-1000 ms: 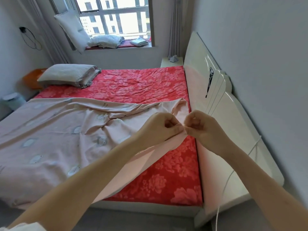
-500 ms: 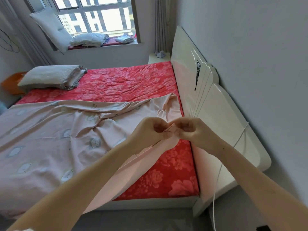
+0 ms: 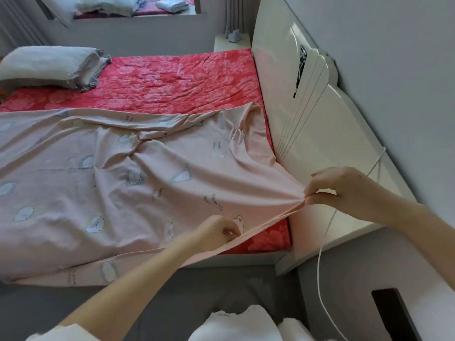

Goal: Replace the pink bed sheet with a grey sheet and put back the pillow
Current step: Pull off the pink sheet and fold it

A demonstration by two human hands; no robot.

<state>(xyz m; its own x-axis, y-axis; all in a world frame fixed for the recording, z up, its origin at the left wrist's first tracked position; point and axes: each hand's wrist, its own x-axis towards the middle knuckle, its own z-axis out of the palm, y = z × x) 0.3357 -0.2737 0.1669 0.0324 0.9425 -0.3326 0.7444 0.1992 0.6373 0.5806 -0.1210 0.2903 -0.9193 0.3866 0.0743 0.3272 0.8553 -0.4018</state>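
Both your hands pinch the sheet (image 3: 152,193) hem lower right: left hand (image 3: 216,231), right hand (image 3: 337,187); pale pink, bear-printed, rumpled.

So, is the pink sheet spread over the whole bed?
No, partly: the pink sheet covers the near part, wrinkled; the red floral cover lies bare beyond.

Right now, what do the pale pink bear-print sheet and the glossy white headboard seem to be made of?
The pale pink bear-print sheet: thin matte fabric, probably cotton, gathering into fine folds; the glossy white headboard: likely lacquered board, reflecting light.
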